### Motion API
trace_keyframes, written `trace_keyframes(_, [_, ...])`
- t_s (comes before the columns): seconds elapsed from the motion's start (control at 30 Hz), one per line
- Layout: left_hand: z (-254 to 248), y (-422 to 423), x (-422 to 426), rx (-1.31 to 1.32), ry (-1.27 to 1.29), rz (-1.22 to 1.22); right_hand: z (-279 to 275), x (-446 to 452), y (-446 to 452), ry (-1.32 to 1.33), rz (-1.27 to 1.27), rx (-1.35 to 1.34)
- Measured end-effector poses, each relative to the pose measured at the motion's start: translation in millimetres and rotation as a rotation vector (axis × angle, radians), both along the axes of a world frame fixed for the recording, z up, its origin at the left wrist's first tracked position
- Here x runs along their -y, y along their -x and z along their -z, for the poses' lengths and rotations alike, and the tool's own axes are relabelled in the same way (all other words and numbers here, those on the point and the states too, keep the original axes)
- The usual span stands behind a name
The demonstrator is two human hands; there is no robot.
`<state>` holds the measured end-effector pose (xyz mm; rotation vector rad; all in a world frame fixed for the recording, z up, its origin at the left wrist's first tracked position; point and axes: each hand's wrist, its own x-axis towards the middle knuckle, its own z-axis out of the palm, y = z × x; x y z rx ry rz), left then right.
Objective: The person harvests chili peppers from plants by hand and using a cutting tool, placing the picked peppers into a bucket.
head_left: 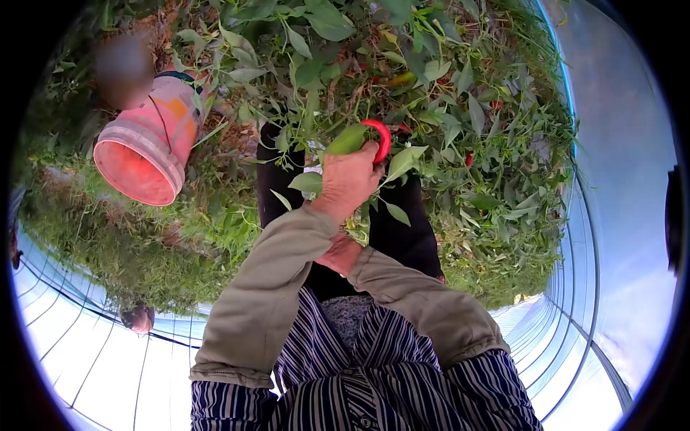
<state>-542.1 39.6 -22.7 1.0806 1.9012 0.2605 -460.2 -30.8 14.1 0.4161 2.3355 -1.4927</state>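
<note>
My left hand (348, 176) is closed around a green pepper (346, 141) and a curved red pepper (382, 139), which stick out together past its fingers. Leaves surround this hand, and some hang just below it. My right hand (340, 254) lies lower, close to my left wrist and partly behind it. Its fingers are hidden, so what it holds, if anything, does not show.
A pinkish bucket (140, 154) is tilted at the left, its open mouth toward me. Dense pepper plants (496, 158) with some red peppers spread ahead and to both sides. Translucent sheeting (618, 172) rises at the right. My dark-clad legs are below the plants.
</note>
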Motion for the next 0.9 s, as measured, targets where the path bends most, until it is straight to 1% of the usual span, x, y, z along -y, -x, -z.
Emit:
trace_keyframes(0.03, [-2, 2, 1, 0.067, -0.152, -0.135, 1, -3, -1, 0.005, 0.004, -0.009])
trace_keyframes(0.07, [1, 6, -1, 0.198, -0.302, -0.287, 1, -5, -1, 0.008, 0.006, -0.022])
trace_keyframes(0.1, [-1, 6, -1, 0.199, -0.3, -0.28, 3, -9, -1, 0.01, 0.012, -0.03])
trace_keyframes(0.17, [-26, 11, -9, 0.834, 0.141, -1.107, 3, -14, -2, 0.015, 0.024, -0.036])
trace_keyframes(0.2, [-32, 15, -5, 0.835, 0.148, -1.102, 3, -17, -3, 0.02, 0.03, -0.036])
trace_keyframes(0.27, [-44, 27, 5, 1.019, 0.359, -1.529, 3, -20, -6, 0.025, 0.042, -0.042])
trace_keyframes(0.4, [-100, 37, 4, 0.999, 0.39, -1.43, 4, -27, -12, 0.086, 0.112, -0.047])
trace_keyframes(0.43, [-120, 44, -1, 1.259, 0.477, -1.422, 7, -27, -16, 0.14, 0.164, -0.053])
trace_keyframes(0.47, [-131, 46, -7, 1.388, 0.525, -1.413, 10, -27, -20, 0.312, 0.293, -0.057])
trace_keyframes(0.5, [-141, 47, -13, 1.512, 0.579, -1.394, 10, -25, -23, 0.596, 0.475, -0.079])
trace_keyframes(0.53, [-147, 43, -22, 1.144, 0.301, -0.896, 10, -27, -24, 0.962, 0.675, -0.108])
trace_keyframes(0.57, [-148, 35, -31, 0.748, 0.04, -0.408, 2, -29, -29, 1.387, 0.897, -0.128])
trace_keyframes(0.6, [-142, 21, -37, 0.908, -0.101, -0.738, 2, -32, -30, 1.588, 0.984, -0.139])
trace_keyframes(0.63, [-131, 29, -45, 0.556, -0.118, -0.555, 0, -29, -31, 1.612, 0.969, -0.165])
trace_keyframes(0.67, [-110, 41, -58, 0.205, -0.135, -0.365, 14, -10, -30, 0.778, 0.647, -0.132])
trace_keyframes(0.7, [-83, 53, -63, 0.14, -0.129, -0.346, 6, -23, -29, 0.388, 0.357, -0.042])
trace_keyframes(0.73, [-57, 60, -77, 0.078, -0.049, -0.392, -4, -37, -27, -0.005, 0.063, 0.002])
trace_keyframes(0.77, [-27, 64, -93, 0.099, -0.022, -0.391, -3, -39, -28, -0.009, 0.072, 0.0])
trace_keyframes(0.8, [11, 68, -100, 0.069, 0.001, -0.3, -3, -39, -29, 0.027, -0.001, 0.052])
trace_keyframes(0.83, [36, 67, -116, 0.151, 0.165, -0.282, -3, -39, -31, 0.064, -0.077, 0.103])
trace_keyframes(0.87, [67, 62, -123, 0.17, 0.186, -0.203, -5, -45, -33, 0.056, -0.073, 0.111])
trace_keyframes(0.9, [80, 55, -137, 0.279, 0.341, -0.194, -4, -45, -35, 0.056, -0.07, 0.112])
